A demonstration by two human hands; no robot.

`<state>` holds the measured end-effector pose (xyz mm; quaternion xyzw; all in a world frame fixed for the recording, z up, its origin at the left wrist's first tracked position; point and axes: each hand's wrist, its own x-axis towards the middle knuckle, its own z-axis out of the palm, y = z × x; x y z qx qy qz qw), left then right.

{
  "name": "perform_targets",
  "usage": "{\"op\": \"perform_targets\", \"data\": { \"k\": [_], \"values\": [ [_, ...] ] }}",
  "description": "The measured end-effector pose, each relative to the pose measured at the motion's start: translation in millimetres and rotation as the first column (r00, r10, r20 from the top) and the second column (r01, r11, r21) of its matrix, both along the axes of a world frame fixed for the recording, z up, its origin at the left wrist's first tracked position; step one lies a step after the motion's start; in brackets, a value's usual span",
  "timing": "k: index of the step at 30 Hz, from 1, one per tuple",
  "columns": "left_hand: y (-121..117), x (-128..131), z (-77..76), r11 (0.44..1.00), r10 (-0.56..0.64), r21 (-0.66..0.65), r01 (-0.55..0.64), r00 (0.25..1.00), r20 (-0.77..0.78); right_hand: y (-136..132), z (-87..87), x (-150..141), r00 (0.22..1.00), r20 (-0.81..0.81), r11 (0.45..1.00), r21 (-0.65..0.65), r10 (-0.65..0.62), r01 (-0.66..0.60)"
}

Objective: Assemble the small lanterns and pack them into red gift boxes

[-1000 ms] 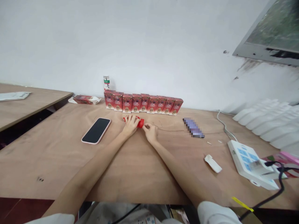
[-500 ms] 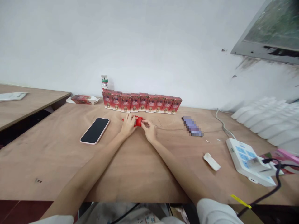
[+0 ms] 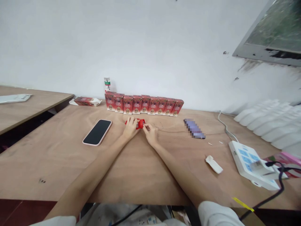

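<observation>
Both my hands meet at the far middle of the wooden table (image 3: 141,169), around a small red carton (image 3: 140,123) lying flat. My left hand (image 3: 130,128) rests over the carton's left part with its fingers curled on it. My right hand (image 3: 150,133) pinches the carton's right end with thumb and fingertips. Just behind them, a row of several upright red boxes (image 3: 144,104) lines the wall. Much of the carton is hidden under my fingers.
A black phone in a pink case (image 3: 97,132) lies left of my hands. A flattened red box (image 3: 85,101) and a small bottle (image 3: 107,84) sit at the back left. On the right are a pixelated purple item (image 3: 194,128), a white scrap (image 3: 214,164), a white power strip (image 3: 252,164) with cables, and white stacked pieces (image 3: 270,121).
My hands stay on the red carton; the fingers have shifted a little, the left hand uncovering more of it. The view has wobbled slightly.
</observation>
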<state>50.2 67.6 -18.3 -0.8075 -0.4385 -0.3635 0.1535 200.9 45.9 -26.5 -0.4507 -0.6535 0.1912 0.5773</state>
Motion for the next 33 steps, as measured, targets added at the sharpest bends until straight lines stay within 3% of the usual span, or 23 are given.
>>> {"op": "perform_targets", "data": {
  "k": [13,22,27,33],
  "values": [
    [0.4,2.6,1.1,0.997,0.055,-0.058,-0.056,0.998,-0.014,3.2,-1.2,3.6,0.997,0.012,0.997,-0.009,-0.072,0.072],
    [-7.2,5.4,8.4,0.98,0.16,-0.121,-0.158,0.987,0.011,9.2,-7.4,5.2,0.986,0.048,0.987,0.017,-0.159,0.158],
    [-9.2,0.3,11.1,0.959,0.262,-0.138,-0.248,0.96,0.096,3.3,-5.3,41.2,0.937,0.158,0.95,0.034,-0.312,0.311],
    [-7.7,-1.0,11.1,0.962,0.258,-0.134,-0.239,0.955,0.146,-12.1,1.8,90.3,0.769,0.388,0.85,0.084,-0.508,0.519]
  ]
}}
